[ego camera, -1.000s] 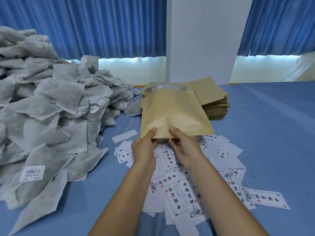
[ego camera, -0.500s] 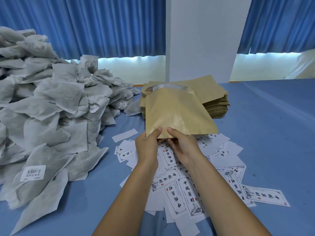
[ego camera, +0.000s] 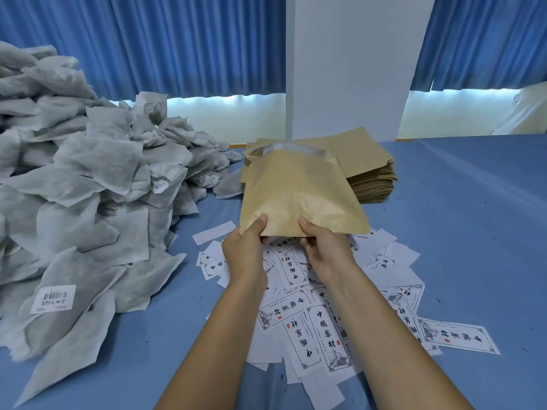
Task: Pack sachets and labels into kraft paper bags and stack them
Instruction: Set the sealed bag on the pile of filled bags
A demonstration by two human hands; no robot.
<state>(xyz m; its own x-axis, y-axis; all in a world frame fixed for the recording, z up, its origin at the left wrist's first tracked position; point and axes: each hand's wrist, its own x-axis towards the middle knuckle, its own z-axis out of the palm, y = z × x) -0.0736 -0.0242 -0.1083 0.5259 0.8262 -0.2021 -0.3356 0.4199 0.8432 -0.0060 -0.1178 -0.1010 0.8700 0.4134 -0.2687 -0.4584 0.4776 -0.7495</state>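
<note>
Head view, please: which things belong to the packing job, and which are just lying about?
Job: kraft bag, pinched by left hand and right hand; sachet pile; scattered labels; bag stack.
Just there: blue curtains; white pillar.

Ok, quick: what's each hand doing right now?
Left hand: pinching the kraft paper bag by its near edge.
Right hand: pinching the same bag's near edge.

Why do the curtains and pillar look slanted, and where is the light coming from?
Head view: the wide-angle lens tilts the curtains and pillar. Head view: the brightest light is the washed-out strip under the curtains; shadows on the table are soft. Head view: the kraft bag is sharp, its clear window faintly shiny.
</note>
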